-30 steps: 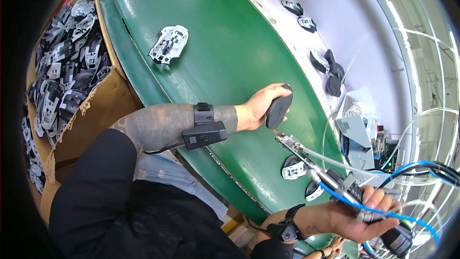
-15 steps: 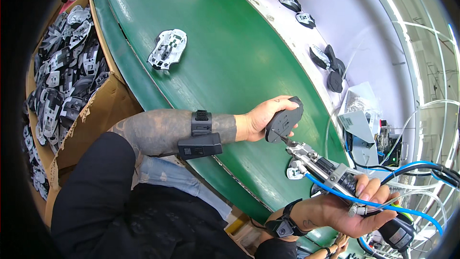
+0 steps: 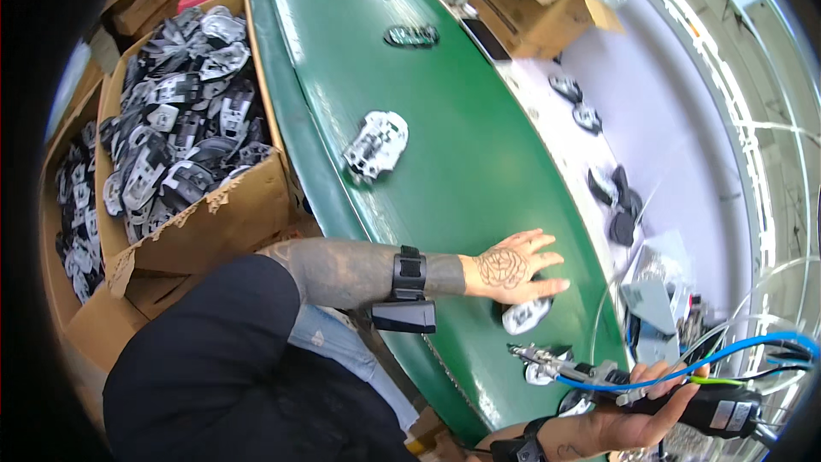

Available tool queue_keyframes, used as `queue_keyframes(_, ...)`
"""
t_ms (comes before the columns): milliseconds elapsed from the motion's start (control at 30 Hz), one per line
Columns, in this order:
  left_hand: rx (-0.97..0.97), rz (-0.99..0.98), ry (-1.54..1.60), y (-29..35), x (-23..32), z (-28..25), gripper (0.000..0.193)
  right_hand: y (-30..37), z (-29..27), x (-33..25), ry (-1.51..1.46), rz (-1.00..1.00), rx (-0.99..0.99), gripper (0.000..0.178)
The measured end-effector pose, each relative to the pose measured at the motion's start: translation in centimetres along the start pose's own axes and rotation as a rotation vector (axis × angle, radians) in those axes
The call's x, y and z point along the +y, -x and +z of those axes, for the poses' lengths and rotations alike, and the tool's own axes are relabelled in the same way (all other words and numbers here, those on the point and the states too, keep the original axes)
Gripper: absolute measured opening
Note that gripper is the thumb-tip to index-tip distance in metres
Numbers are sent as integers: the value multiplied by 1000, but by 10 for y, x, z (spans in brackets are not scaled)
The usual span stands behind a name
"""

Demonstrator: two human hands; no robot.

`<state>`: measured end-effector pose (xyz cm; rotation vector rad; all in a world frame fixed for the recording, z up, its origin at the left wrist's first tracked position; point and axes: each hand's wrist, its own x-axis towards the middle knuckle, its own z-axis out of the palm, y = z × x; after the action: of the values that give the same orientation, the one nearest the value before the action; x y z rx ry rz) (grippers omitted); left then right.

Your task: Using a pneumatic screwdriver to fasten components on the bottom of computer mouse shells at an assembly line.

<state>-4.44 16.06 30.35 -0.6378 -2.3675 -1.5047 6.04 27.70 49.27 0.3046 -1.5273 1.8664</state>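
Green belt bears left hand; screwdriver points left.

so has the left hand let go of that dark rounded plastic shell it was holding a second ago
Yes. The left hand now lies flat and open on the green conveyor belt, empty, with a pale part just beside it.

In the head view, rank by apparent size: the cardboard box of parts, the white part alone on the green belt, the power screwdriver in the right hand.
1. Cardboard box of parts, clearly largest.
2. Power screwdriver, held in the right hand; it sits near the camera, which may inflate it.
3. White part on the green belt, smallest.
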Motion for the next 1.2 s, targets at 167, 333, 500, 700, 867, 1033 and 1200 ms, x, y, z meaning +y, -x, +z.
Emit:
queue_keyframes(167,-10,183,-360,6,-9,-43,57,-6,-3,-13,-76,-15,-126,18)
queue_keyframes(333,-47,-192,-733,41,13,-161,65,-6,-8,-9,3,-66,6,21)
queue_keyframes(500,122,-491,-925,92,-9,-208,64,15,-39,8,98,-78,-25,23)
queue_keyframes(700,145,-261,-628,59,-3,-237,32,40,-82,17,223,-350,175,50)
queue_keyframes(867,-119,-435,-302,7,-7,-270,42,54,-92,17,243,-373,274,49)
queue_keyframes(1033,-90,-487,-652,4,-58,-254,59,54,-105,35,331,-371,255,50)
queue_keyframes(1200,-1,-272,-838,29,-67,-210,77,60,-96,24,287,-356,281,50)
